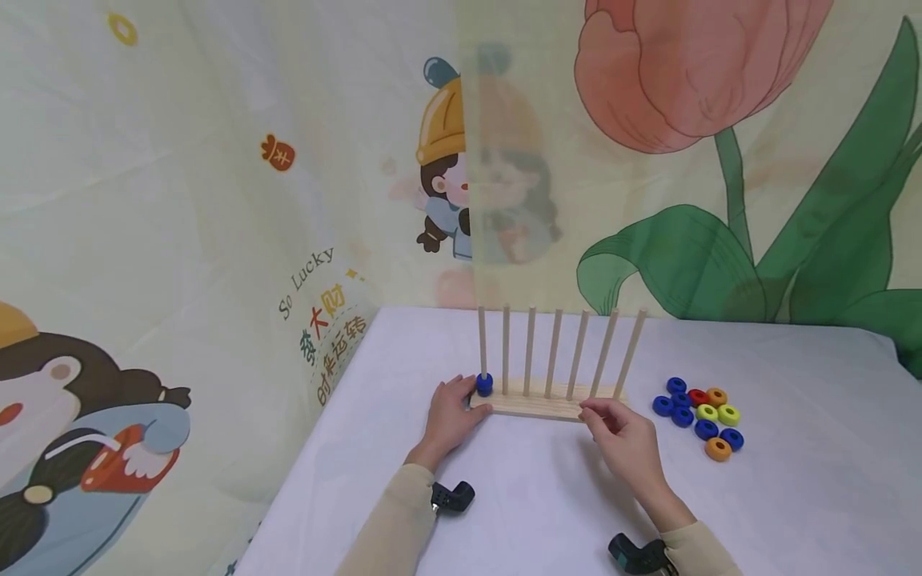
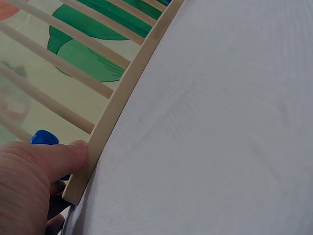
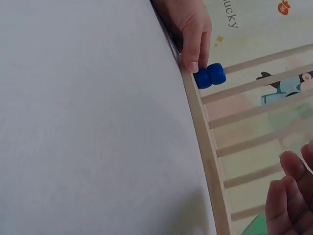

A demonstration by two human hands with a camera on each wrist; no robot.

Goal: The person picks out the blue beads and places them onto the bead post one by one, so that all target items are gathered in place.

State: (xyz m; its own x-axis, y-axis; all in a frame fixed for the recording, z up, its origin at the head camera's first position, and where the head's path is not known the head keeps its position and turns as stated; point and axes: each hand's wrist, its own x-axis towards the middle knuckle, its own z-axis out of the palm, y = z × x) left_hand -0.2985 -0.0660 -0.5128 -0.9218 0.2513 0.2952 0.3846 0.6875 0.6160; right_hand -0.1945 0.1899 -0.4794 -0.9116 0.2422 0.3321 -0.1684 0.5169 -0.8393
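Note:
A wooden peg stand (image 1: 536, 405) with several upright pegs stands on the table. Two blue beads (image 3: 210, 76) are stacked on its leftmost peg. My left hand (image 1: 452, 414) grips the left end of the base, its thumb (image 2: 73, 154) against the front edge beside the beads; the other fingers are partly hidden. Near the right part of the stand, my right hand (image 1: 625, 442) hovers with loosely bent fingers (image 3: 288, 205) and nothing visible between them. Whether its fingertips touch the base, I cannot tell.
Right of the stand lies a loose group of beads: several blue ones (image 1: 682, 417), a red one (image 1: 697, 398), yellow ones (image 1: 729, 414) and orange ones (image 1: 718, 449). A white cloth (image 1: 533, 496) covers the table. Printed curtains (image 1: 346, 160) hang behind and to the left.

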